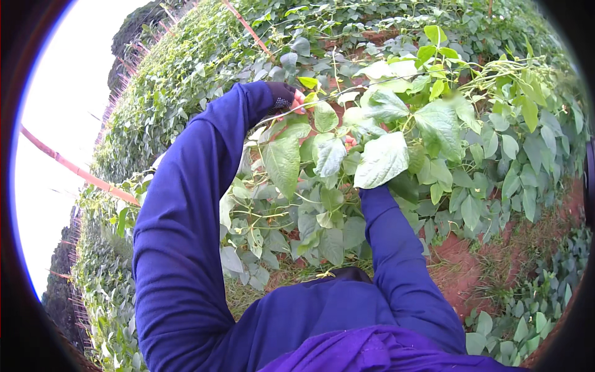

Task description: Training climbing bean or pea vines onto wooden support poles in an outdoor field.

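Left hand (291,100), in a dark glove cuff, reaches into the vines (372,130); its fingers appear closed around a thin stem (322,104), though leaves partly cover the grip. Right hand (350,142) is almost wholly hidden behind broad leaves, so its grip cannot be told. Both blue sleeves (180,235) extend upward into the foliage. Red soil (458,266) lies below right. Red poles (74,168) cross the vine rows at left, under a white sky (68,93).
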A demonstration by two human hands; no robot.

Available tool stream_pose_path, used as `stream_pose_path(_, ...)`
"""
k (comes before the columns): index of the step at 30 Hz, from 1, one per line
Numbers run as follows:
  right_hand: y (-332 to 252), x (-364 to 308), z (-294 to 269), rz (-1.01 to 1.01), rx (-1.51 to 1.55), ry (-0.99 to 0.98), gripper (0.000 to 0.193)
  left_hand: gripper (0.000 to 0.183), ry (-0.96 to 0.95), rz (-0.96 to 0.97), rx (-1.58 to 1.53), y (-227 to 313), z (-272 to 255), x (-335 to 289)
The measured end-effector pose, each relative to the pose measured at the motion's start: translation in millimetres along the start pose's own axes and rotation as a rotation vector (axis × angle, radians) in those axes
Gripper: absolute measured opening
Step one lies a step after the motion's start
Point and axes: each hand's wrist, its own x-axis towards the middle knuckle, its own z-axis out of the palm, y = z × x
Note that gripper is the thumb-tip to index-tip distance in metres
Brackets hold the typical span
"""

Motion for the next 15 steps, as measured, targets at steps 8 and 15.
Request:
stream_pose_path(8,-60,-104,23,-0.225,-0.781,-0.016,0.021,0.036,-0.055,-0.039,-0.162,4,-23,14)
stream_pose_path(15,-121,-224,4,-0.037,-0.917,-0.015,0.016,0.028,-0.121,0.063,-0.088,51,-46,-41)
